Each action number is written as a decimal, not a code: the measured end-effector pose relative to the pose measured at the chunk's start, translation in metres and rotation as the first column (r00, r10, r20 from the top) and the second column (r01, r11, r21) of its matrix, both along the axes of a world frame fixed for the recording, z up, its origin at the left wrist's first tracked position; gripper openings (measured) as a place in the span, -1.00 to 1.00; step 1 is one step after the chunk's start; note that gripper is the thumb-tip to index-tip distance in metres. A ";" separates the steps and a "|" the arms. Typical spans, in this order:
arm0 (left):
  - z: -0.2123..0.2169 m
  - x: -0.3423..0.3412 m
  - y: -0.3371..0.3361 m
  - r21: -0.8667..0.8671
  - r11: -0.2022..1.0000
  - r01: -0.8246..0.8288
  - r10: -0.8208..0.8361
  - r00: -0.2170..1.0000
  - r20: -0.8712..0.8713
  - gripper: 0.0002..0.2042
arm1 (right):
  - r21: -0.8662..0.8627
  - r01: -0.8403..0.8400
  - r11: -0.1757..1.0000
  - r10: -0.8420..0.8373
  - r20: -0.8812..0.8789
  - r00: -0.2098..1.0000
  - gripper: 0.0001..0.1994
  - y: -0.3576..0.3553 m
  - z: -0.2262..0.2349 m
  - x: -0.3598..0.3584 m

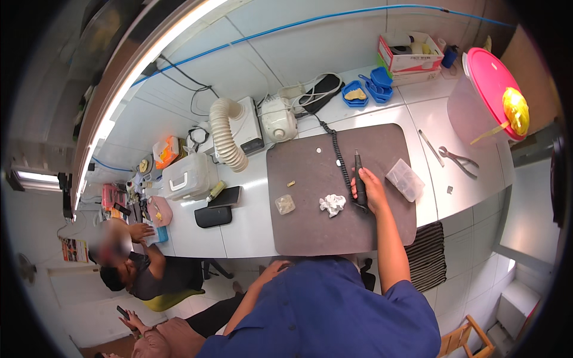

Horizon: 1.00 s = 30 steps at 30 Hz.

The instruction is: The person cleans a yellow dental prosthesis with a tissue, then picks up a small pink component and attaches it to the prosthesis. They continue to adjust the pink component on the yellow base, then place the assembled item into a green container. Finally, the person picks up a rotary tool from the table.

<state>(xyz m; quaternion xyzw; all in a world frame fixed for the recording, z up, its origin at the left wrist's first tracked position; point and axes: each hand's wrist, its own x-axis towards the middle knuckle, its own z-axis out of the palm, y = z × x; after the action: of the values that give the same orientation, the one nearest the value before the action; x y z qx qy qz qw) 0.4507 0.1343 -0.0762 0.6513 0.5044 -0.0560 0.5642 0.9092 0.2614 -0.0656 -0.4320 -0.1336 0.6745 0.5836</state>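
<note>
The white tiled table (239,230) runs long and glossy, its edges bowed by the lens. On it lies a dark grey-brown mat (310,221), matte, rectangular with rounded corners. At the far right stands a translucent plastic tub (465,113) with a round pink lid, and near the wall sit a ribbed beige hose (225,134) curling against a white box unit, and a clear lidded storage box (188,176).

The person's right hand (371,190) rests on the mat's right half, its grip clamped around a slim black cylindrical handpiece (359,179) that points away from the body; a black coiled cord (337,149) runs from it across the mat toward a white rounded motor unit (279,119). The left hand (276,269) is low at the table's near edge, partly hidden behind the blue sleeve, so whether its grip is apart or together cannot be told.

Just left of the right hand lies 1 crumpled white tissue (332,204), and farther left 1 small, rough, pale stone-like cast (285,204). A clear plastic bag (404,179) lies just right of the hand. Off the mat, metal pliers (459,160) rest on the tile.
</note>
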 end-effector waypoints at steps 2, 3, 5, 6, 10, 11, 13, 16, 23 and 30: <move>-0.011 0.011 0.005 -0.039 0.993 0.113 -0.112 0.993 0.019 -0.49 | 0.052 0.003 0.999 0.004 -0.137 0.991 -0.61 -0.004 -0.003 0.005; -0.015 0.014 0.007 -0.083 0.984 0.160 -0.160 0.987 0.009 -0.49 | 0.089 0.010 0.996 0.010 -0.223 0.975 -0.60 -0.005 -0.007 0.008; -0.018 0.019 0.010 -0.207 0.959 0.193 -0.211 0.975 -0.065 -0.48 | 0.150 0.021 0.988 0.035 -0.359 0.933 -0.57 -0.004 -0.022 0.012; -0.019 0.024 0.011 -0.260 0.944 0.203 -0.235 0.967 -0.099 -0.48 | 0.158 0.020 0.987 0.038 -0.356 0.934 -0.59 -0.003 -0.030 0.011; -0.025 0.040 0.020 -0.380 0.876 0.299 -0.388 0.903 -0.184 -0.48 | 0.201 0.112 0.973 -0.036 -0.345 0.938 -0.54 -0.009 -0.029 0.009; -0.030 0.044 0.024 -0.394 0.859 0.327 -0.426 0.883 -0.195 -0.47 | 0.214 0.157 0.964 -0.078 -0.336 0.939 -0.52 -0.013 -0.027 0.009; -0.039 0.055 0.035 -0.420 0.821 0.386 -0.503 0.837 -0.216 -0.47 | 0.250 0.258 0.933 -0.159 -0.357 0.921 -0.48 -0.016 -0.031 0.011; -0.055 0.062 0.036 -0.459 0.771 0.441 -0.577 0.789 -0.213 -0.46 | 0.267 0.331 0.905 -0.233 -0.339 0.911 -0.54 -0.017 -0.032 0.004; -0.088 0.083 0.043 -0.454 0.671 0.586 -0.691 0.717 -0.095 -0.45 | 0.295 0.359 0.885 -0.264 -0.316 0.911 -0.67 -0.013 -0.039 0.002; -0.119 0.080 0.015 -0.262 0.647 0.716 -0.706 0.693 0.148 -0.38 | 0.260 0.349 0.900 -0.236 -0.382 0.893 -0.67 -0.016 -0.035 0.004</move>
<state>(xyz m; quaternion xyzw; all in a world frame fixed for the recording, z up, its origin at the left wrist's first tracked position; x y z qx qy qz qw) 0.5309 0.1488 -0.1952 0.7040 0.1849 -0.3375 0.5969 0.9128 0.2453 -0.1004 -0.2225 -0.0713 0.6111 0.7563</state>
